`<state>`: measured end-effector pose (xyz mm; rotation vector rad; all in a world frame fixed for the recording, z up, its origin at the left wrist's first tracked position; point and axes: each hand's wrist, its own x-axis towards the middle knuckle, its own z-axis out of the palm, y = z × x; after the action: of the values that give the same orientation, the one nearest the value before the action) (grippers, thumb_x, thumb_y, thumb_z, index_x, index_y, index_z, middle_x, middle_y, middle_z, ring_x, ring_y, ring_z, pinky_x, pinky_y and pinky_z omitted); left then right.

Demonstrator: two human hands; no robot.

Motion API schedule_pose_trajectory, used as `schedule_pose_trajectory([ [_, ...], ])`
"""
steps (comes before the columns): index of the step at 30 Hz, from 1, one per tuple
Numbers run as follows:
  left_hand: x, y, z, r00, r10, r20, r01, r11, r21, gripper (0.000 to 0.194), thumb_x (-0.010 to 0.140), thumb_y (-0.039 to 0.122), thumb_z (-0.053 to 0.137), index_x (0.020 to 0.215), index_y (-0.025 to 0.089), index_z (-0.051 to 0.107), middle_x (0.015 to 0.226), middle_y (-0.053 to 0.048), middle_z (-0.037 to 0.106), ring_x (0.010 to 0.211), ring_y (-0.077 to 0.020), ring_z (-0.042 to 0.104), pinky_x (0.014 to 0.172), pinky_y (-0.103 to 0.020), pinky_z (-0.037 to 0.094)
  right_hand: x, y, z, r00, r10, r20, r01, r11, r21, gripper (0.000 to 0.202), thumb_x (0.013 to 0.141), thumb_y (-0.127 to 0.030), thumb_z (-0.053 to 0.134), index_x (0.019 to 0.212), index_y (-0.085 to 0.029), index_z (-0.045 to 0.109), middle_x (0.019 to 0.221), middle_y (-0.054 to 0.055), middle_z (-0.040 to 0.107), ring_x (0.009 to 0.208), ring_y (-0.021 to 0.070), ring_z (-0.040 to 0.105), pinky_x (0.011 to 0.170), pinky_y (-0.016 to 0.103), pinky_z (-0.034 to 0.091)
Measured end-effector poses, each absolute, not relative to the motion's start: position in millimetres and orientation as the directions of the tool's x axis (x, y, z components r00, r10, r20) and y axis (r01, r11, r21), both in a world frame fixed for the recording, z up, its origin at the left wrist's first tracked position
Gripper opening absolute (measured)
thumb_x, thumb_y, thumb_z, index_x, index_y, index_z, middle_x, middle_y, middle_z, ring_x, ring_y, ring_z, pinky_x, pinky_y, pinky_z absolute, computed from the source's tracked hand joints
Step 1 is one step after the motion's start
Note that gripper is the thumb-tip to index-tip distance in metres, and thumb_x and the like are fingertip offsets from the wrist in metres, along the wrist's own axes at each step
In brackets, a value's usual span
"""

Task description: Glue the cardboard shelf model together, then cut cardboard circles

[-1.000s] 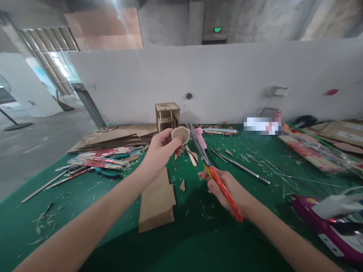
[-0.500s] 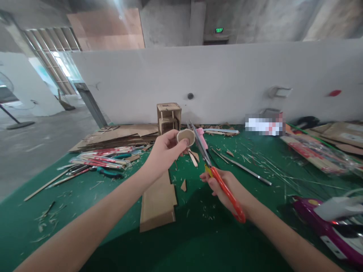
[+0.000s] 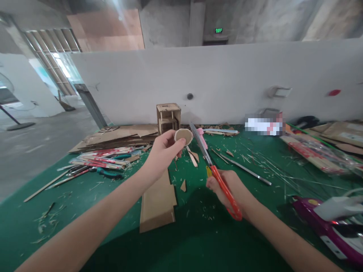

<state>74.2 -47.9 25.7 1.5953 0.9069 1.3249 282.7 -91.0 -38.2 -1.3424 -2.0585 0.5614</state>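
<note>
Between its thumb and fingers, my left hand (image 3: 166, 151) pinches a small round cardboard piece (image 3: 183, 136), held up above the table. My right hand (image 3: 227, 189) is wrapped round the red handles of a pair of scissors (image 3: 204, 149). The blades point up and away, look closed, and lie just right of the round piece without touching it. Behind my left hand stands a small cardboard box structure (image 3: 169, 115) with a shelf. A cut cardboard strip (image 3: 159, 204) lies on the green table (image 3: 119, 234) below my left wrist.
Cardboard sheets (image 3: 121, 132), wrapped sticks (image 3: 99, 158) and teal-handled pliers (image 3: 109, 173) lie on the left. Behind the scissors is a pink tool (image 3: 202, 138). A metal rod (image 3: 249, 170), a purple power strip (image 3: 320, 226) and packaged sticks (image 3: 314, 151) are at right. Scraps are scattered about.
The round piece and my left fingertips have moved slightly left. The scissor blades have swung together, and my right hand has tightened round the handles.
</note>
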Motion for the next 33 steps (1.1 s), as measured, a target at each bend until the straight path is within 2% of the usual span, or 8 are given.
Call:
schedule_pose_trajectory([
  [3,74,-46,24,0.166,0.918,0.36,-0.021,-0.361,0.932,0.014,0.085,0.03,0.061,0.082,0.017,0.057,0.071,0.003,0.05,0.057,-0.0063,0.047,0.054,-0.021,0.038,283,-92,-39,-0.362,0.894,0.264,0.558,0.434,-0.707,0.044,0.093,-0.055,0.039,0.076,-0.019,0.059,0.079,0.008,0.064,0.07,0.0206,0.063,0.058,0.028,0.047],
  [7,74,-46,24,0.168,0.918,0.358,-0.038,-0.357,0.933,0.014,0.085,0.029,0.061,0.08,0.017,0.057,0.066,0.004,0.05,0.054,-0.0062,0.047,0.053,-0.021,0.038,284,-91,-39,-0.397,0.874,0.28,0.492,0.46,-0.74,0.043,0.092,-0.055,0.042,0.087,-0.017,0.06,0.099,0.013,0.066,0.095,0.0261,0.065,0.076,0.033,0.052],
  [14,76,-52,31,0.189,0.919,0.345,0.035,-0.357,0.933,0.012,0.086,0.029,0.059,0.087,0.017,0.058,0.073,0.0,0.063,0.068,-0.0107,0.062,0.058,-0.021,0.046,284,-93,-36,-0.392,0.887,0.245,0.504,0.429,-0.75,0.043,0.093,-0.055,0.042,0.089,-0.017,0.061,0.103,0.014,0.065,0.1,0.0273,0.065,0.08,0.035,0.052],
  [16,77,-54,34,0.188,0.912,0.364,0.057,-0.38,0.923,0.01,0.085,0.026,0.059,0.085,0.017,0.057,0.07,0.001,0.063,0.064,-0.0095,0.062,0.058,-0.02,0.047,283,-94,-33,-0.379,0.893,0.243,0.519,0.422,-0.743,0.043,0.093,-0.055,0.04,0.088,-0.018,0.061,0.098,0.012,0.066,0.095,0.0257,0.065,0.078,0.034,0.051],
  [18,77,-55,36,0.174,0.906,0.385,0.088,-0.404,0.911,0.008,0.083,0.024,0.06,0.083,0.017,0.057,0.067,0.002,0.061,0.06,-0.0081,0.059,0.056,-0.02,0.046,282,-94,-31,-0.362,0.906,0.22,0.563,0.401,-0.723,0.044,0.094,-0.056,0.038,0.089,-0.018,0.061,0.086,0.009,0.065,0.078,0.0219,0.065,0.068,0.032,0.051],
  [21,76,-56,37,0.16,0.902,0.402,0.139,-0.423,0.895,0.008,0.083,0.024,0.059,0.082,0.017,0.057,0.063,0.003,0.06,0.057,-0.0077,0.056,0.054,-0.019,0.042,281,-93,-30,-0.323,0.93,0.175,0.647,0.352,-0.677,0.046,0.093,-0.057,0.037,0.088,-0.017,0.06,0.07,0.004,0.06,0.054,0.0162,0.055,0.053,0.029,0.043],
  [30,79,-59,37,0.16,0.913,0.376,0.089,-0.392,0.915,0.012,0.085,0.026,0.059,0.078,0.017,0.056,0.064,0.003,0.058,0.058,-0.008,0.057,0.057,-0.02,0.044,279,-91,-32,-0.259,0.931,0.259,0.753,0.362,-0.549,0.047,0.093,-0.056,0.036,0.059,-0.024,0.037,0.053,0.001,0.049,0.043,0.0138,0.044,0.046,0.028,0.032],
  [33,80,-61,39,0.17,0.918,0.359,0.09,-0.377,0.922,0.011,0.085,0.026,0.059,0.079,0.016,0.058,0.065,0.002,0.059,0.059,-0.0086,0.057,0.057,-0.02,0.044,280,-92,-31,-0.226,0.935,0.272,0.749,0.346,-0.566,0.054,0.094,-0.06,0.03,0.055,-0.024,0.038,0.048,0.001,0.048,0.042,0.0145,0.047,0.046,0.028,0.033],
])
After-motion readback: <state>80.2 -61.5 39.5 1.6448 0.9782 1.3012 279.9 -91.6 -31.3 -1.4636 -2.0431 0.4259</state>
